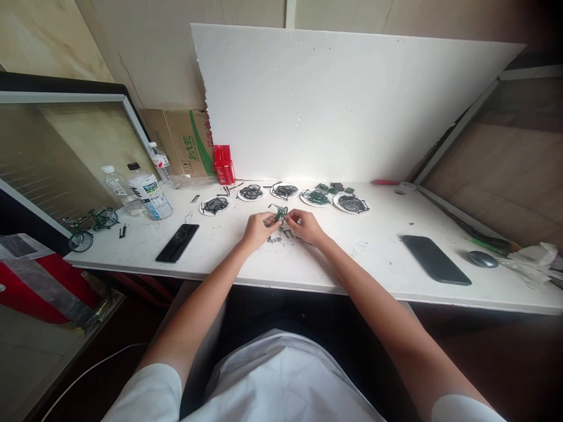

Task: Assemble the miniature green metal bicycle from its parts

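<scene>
Small green model part held just above a white table, near its front edge. Left hand pinches it between closed fingers, apparently to steady it; right hand meets it with curled fingertips nearly together, their grip unclear. Plates of parts sit behind, within easy reach.

A: Held piece?
B: Small green piece, thin-barred, looking part-built; left hand is gripping it above the bench, right hand is reaching its side.
A: Pose?
B: Sticking up past the fingertips; exact tilt too small to tell.
A: Loose bits?
B: Small dark parts, thin, some greenish, are lying scattered on the bench just by both hands.
</scene>
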### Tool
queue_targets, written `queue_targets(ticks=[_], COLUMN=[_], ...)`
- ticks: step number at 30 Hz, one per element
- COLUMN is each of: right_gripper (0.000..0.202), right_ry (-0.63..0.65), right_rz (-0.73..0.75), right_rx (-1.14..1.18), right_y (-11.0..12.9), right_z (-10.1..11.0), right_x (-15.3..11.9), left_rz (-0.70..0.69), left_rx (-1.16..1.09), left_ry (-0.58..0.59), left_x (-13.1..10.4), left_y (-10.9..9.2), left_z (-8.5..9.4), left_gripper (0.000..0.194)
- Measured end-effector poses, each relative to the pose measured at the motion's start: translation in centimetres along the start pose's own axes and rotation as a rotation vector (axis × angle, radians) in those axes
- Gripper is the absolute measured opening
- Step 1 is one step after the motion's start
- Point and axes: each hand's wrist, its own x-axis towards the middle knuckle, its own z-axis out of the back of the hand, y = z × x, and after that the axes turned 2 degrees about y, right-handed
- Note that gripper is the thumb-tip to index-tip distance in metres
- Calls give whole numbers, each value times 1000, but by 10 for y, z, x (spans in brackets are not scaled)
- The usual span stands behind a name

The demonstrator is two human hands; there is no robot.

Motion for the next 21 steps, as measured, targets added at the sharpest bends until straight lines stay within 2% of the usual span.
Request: queue_targets(ticks=[6, 11, 14, 18, 21], right_gripper=[50, 43, 37, 30, 33], right_ry=[-54, -115, -144, -145, -156], right_rz=[-109, -166, -167, -125, -91], right_rx=[-45, -50, -63, -76, -123], right_y=[11, 10, 6, 4, 5], right_z=[-1, -6, -9, -11, -12], right_x=[-23, -33, -36, -38, -39], left_rz=[149, 179, 184, 203, 175], left_rx=[-248, -287, -336, -339, -288], left_ry=[37, 60, 34, -18, -33], left_x=[-2, -6, -8, -11, -14], left_y=[-10, -9, -3, 4, 3], left_z=[-9, -21, -28, -32, -30], left_gripper=[26, 30, 33, 36, 34])
